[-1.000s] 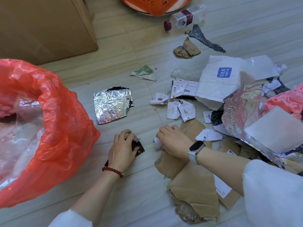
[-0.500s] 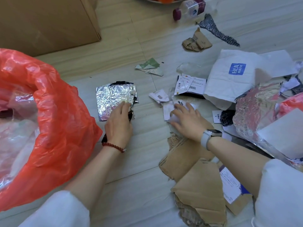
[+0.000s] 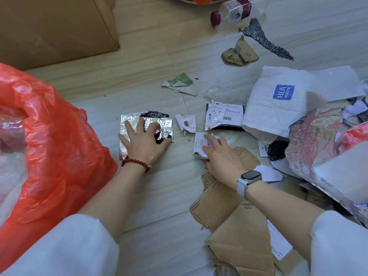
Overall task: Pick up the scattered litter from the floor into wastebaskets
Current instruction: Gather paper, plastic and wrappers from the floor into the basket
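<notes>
A red plastic bag (image 3: pixel 55 148) lining the wastebasket gapes open at the left. My left hand (image 3: pixel 145 142) lies on a crumpled silver foil sheet (image 3: pixel 127 121) with its fingers spread, and a black scrap (image 3: pixel 160 138) is pinched between thumb and forefinger. My right hand (image 3: pixel 221 156) curls around a bunch of white paper scraps (image 3: pixel 200 143) on the floor, just above torn brown cardboard (image 3: pixel 235 226). More litter lies beyond: a torn white label (image 3: pixel 186 123), a barcode label (image 3: pixel 227 116) and a green paper scrap (image 3: pixel 180 81).
A large cardboard box (image 3: pixel 51 28) stands at the back left. A plastic bottle (image 3: pixel 233 10), a brown cardboard bit (image 3: pixel 242 53) and a dark strip (image 3: pixel 262 39) lie at the back. A white HLA bag (image 3: pixel 274 104) and big foil wrapping (image 3: pixel 312 144) pile up at the right.
My left hand slid forward with the black scrap from the bare floor onto the foil sheet. My right hand moved up off the brown cardboard and gathered white paper scraps.
</notes>
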`<move>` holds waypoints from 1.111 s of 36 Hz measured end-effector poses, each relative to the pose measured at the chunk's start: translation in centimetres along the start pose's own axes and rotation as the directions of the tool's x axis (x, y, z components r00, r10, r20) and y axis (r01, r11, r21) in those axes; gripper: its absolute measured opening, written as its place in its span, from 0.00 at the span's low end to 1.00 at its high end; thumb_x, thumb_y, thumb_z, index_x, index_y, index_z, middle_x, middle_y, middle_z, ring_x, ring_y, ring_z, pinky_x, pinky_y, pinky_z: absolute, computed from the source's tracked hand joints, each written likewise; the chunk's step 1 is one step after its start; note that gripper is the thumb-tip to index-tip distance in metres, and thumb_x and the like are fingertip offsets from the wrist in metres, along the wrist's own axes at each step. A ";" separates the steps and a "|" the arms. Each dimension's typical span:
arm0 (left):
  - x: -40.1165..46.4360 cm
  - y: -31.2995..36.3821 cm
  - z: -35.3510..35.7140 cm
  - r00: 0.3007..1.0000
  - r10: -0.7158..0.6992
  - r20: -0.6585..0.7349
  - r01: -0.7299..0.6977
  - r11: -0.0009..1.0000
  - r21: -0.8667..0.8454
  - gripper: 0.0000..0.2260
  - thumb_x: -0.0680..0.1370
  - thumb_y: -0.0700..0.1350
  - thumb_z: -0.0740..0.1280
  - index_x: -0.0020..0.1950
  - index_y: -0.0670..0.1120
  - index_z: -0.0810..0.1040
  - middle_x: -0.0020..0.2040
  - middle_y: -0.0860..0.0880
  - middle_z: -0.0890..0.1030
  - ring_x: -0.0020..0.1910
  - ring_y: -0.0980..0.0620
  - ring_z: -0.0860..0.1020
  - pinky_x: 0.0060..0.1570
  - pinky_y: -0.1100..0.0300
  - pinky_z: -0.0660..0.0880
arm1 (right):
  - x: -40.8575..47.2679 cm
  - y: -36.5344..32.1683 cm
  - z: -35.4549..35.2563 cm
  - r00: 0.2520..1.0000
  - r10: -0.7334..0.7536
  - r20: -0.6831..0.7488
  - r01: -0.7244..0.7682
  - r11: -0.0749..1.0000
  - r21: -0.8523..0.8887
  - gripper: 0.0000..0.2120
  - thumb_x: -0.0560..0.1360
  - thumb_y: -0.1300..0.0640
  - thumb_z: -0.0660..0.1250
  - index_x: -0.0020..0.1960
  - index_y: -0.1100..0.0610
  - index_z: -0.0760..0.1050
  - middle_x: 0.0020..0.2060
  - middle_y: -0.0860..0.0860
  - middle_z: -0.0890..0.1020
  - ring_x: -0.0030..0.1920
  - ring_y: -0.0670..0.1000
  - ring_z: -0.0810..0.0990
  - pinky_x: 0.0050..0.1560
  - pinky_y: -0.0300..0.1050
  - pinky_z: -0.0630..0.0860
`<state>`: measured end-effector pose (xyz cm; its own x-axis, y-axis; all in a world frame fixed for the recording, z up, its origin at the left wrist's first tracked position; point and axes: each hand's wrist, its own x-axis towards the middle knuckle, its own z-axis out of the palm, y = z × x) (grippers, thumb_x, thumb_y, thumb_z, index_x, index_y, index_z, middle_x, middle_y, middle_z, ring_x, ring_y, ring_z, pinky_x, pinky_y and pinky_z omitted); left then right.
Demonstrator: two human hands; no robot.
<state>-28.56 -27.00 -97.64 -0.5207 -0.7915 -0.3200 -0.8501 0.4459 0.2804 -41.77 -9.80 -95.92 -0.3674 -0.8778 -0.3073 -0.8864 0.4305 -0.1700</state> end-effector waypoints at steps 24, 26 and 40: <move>-3.5 0.1 1.7 0.895 0.371 -0.248 -0.306 0.915 0.264 0.14 0.62 0.36 0.74 0.46 0.46 0.81 0.37 0.43 0.78 0.36 0.41 0.76 0.33 0.55 0.74 | 0.7 -0.6 -0.3 0.990 -0.115 -0.082 0.095 0.971 -0.218 0.10 0.50 0.68 0.72 0.29 0.60 0.74 0.27 0.54 0.75 0.26 0.55 0.75 0.22 0.35 0.51; -4.2 -0.3 1.8 0.897 0.385 -0.218 -0.323 0.906 0.273 0.15 0.62 0.36 0.76 0.45 0.46 0.81 0.37 0.43 0.77 0.35 0.42 0.76 0.30 0.56 0.73 | 0.1 -0.5 -0.1 0.979 -0.173 -0.110 0.147 0.966 -0.212 0.03 0.58 0.66 0.64 0.29 0.59 0.74 0.27 0.54 0.75 0.26 0.55 0.75 0.21 0.35 0.52; -7.8 3.9 -5.8 0.815 0.304 -0.494 -0.434 0.885 -0.170 0.18 0.68 0.33 0.68 0.50 0.52 0.71 0.42 0.46 0.76 0.39 0.43 0.76 0.28 0.60 0.66 | -1.7 0.0 -8.3 0.900 0.434 -0.041 -0.188 0.471 0.862 0.16 0.70 0.59 0.67 0.37 0.73 0.71 0.32 0.66 0.73 0.37 0.50 0.70 0.38 0.42 0.65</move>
<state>-27.35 -21.57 -88.78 -0.6434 -0.7157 0.2716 -0.5130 0.6664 0.5411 -43.46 -10.11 -87.59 -0.7269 -0.6116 -0.3122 -0.1054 0.5487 -0.8294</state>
